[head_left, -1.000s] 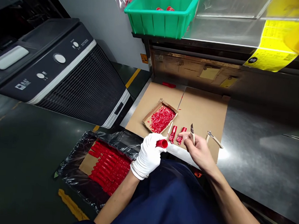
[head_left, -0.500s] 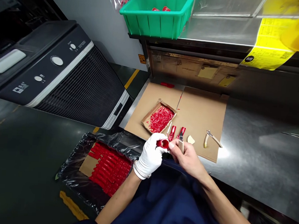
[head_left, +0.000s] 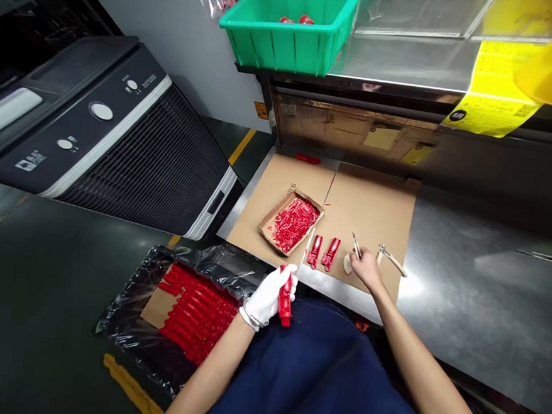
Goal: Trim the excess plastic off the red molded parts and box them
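The cardboard sheet [head_left: 375,204] on the steel counter [head_left: 463,296] serves as the landmark here. Half a second ago both hands met at its near edge, the blade close to the red plastic part; now they have separated. The gloved left hand [head_left: 267,295] has dropped off the near edge of the sheet toward the lap, its fingers [head_left: 286,276] clamped around the red part [head_left: 286,302], which now hangs roughly upright with its length pointing down instead of showing its round end. The bare right hand [head_left: 365,269] has moved out over the sheet's near right area, its fingers closed on a thin blade [head_left: 355,245] that points away from the person, and it sits just beside a small pale piece [head_left: 347,263] lying on the sheet. As a judgement, the cutting contact on this part looks finished for now, since blade and part are well apart. On the sheet, left of the right hand, 2 red parts [head_left: 322,252] lie side by side, and further left a shallow cardboard tray [head_left: 291,222] holds red trimmings. A metal tool [head_left: 392,259] lies just right of the right hand. Below the sheet's left corner, on the floor, a black bag [head_left: 174,313] holds many more red parts [head_left: 197,315]. A green bin [head_left: 288,28] stands on the shelf above.
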Demonstrator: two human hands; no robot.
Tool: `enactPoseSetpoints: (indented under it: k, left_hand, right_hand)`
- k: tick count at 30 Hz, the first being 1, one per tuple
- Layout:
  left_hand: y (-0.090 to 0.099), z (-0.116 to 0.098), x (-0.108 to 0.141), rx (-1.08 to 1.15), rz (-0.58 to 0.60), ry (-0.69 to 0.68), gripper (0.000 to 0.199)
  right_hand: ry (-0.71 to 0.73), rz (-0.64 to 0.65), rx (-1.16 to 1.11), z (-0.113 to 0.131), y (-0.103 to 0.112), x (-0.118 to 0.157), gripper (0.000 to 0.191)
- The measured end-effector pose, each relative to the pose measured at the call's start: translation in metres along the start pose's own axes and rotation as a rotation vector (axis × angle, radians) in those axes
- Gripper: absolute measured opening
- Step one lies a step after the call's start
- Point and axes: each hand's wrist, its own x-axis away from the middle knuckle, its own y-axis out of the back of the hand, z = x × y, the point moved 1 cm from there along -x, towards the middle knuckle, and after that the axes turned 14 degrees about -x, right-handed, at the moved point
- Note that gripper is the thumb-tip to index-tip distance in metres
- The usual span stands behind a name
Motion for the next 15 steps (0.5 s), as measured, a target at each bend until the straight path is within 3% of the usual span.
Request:
enactPoseSetpoints:
  k: [4, 9, 12, 15]
  left_hand:
    - [0.017, 0.014, -0.004, 0.125, 0.02, 0.089, 0.033]
    - [0.021, 0.009, -0.002, 0.226, -0.029, 0.037, 0.03]
    - [0.019, -0.002, 0.0, 0.246, -0.054, 0.0, 0.027]
    - [0.016, -0.01, 0.001, 0.184, 0.004, 0.059, 0.033]
  right_hand:
    - [-0.058, -0.215, 0.167, -0.034, 0.014, -0.035, 0.037]
    - [-0.271, -0.491, 0.353, -0.067, 0.04, -0.027, 0.053]
    - [-0.307, -0.503, 0.426, -0.08, 0.05, -0.016, 0.058]
    - [-0.164, -0.43, 0.486, -0.08, 0.04, -0.007, 0.058]
